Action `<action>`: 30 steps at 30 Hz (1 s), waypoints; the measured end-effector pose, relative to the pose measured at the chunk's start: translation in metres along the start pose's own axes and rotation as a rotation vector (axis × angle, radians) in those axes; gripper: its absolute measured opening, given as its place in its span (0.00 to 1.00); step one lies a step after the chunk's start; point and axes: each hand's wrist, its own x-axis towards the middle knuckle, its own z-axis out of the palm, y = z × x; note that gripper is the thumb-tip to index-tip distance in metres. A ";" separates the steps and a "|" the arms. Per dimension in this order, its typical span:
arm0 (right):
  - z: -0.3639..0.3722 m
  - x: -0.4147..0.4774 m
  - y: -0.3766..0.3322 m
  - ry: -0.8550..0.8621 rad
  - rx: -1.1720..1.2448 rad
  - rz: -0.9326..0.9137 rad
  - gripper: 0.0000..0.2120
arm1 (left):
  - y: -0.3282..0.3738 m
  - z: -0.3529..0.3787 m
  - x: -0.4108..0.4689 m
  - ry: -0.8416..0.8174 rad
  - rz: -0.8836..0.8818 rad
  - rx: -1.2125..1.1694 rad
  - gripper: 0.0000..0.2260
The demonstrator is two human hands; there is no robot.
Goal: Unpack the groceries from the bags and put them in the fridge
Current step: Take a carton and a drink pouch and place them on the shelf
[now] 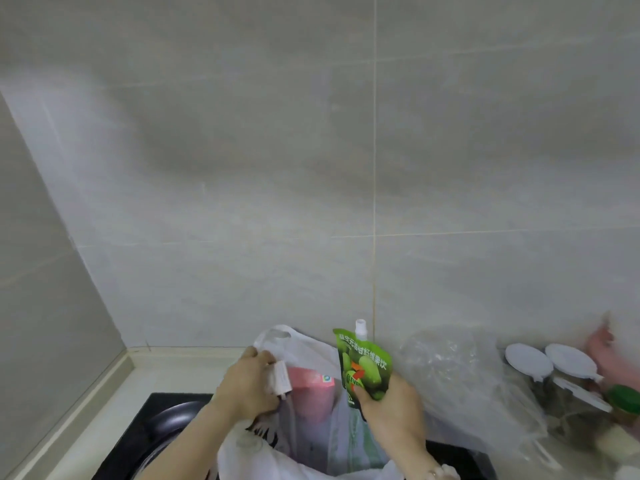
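My right hand point(394, 414) holds a green spouted drink pouch point(363, 363) upright above a white plastic grocery bag point(311, 348), its white cap pointing up. My left hand point(246, 386) grips the bag's left edge together with a small white folded item point(281, 378). Inside the bag a pink package point(311, 393) shows through the plastic. The bag sits on the black stovetop point(145, 431). No fridge is in view.
A dark pan point(169, 415) sits on the stove at the left. A crumpled clear plastic bag point(460, 379) lies to the right, beside jars with white lids point(550, 363) and a green-capped jar point(627, 401). The tiled wall stands close behind; a beige counter edge point(104, 389) runs left.
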 end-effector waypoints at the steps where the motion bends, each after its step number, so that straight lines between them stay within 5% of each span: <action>1: 0.003 0.002 -0.011 -0.008 0.007 -0.021 0.11 | 0.003 -0.013 -0.004 0.031 0.004 -0.079 0.28; 6: 0.012 0.004 -0.081 -0.042 0.065 -0.146 0.11 | 0.001 -0.083 -0.033 0.237 -0.019 -0.398 0.29; 10: 0.019 0.001 -0.142 -0.084 0.170 -0.270 0.10 | -0.032 -0.137 -0.067 0.442 -0.167 -0.438 0.14; 19: 0.064 -0.055 -0.228 -0.300 0.237 -0.519 0.11 | -0.097 -0.219 -0.181 0.715 -0.546 -0.183 0.17; 26: 0.099 -0.146 -0.280 -0.666 0.332 -0.759 0.13 | -0.092 -0.243 -0.329 0.826 -0.937 0.027 0.22; 30: 0.099 -0.228 -0.298 -0.909 0.470 -0.793 0.11 | -0.067 -0.240 -0.431 0.866 -1.165 0.130 0.17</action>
